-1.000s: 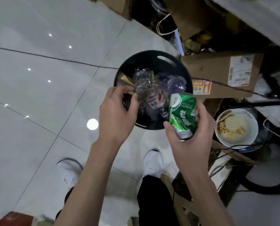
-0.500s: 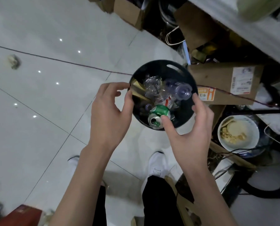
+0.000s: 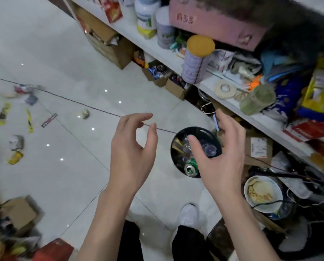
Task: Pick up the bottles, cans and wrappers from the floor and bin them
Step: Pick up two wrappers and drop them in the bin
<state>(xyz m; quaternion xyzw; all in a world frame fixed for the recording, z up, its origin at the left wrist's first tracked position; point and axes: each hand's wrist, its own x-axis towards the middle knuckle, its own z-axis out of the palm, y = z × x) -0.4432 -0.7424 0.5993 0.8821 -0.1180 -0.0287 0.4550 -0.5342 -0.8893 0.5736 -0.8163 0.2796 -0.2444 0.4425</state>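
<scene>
Both hands are empty with fingers loosely spread: the left hand hangs over bare floor, the right hand over the black bin. The bin holds a green can at its near edge and clear bottles (partly hidden by the right hand). Wrappers and a crushed can lie on the floor far left.

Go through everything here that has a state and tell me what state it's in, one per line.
left hand: open, empty
right hand: open, empty, above the bin
black bin: upright, uncovered, partly filled
green can: in the bin, opened top facing up
clear plastic bottle: in the bin, lying down
crushed can: on the floor
yellow wrapper: on the floor
white bowl: upright, food inside
</scene>
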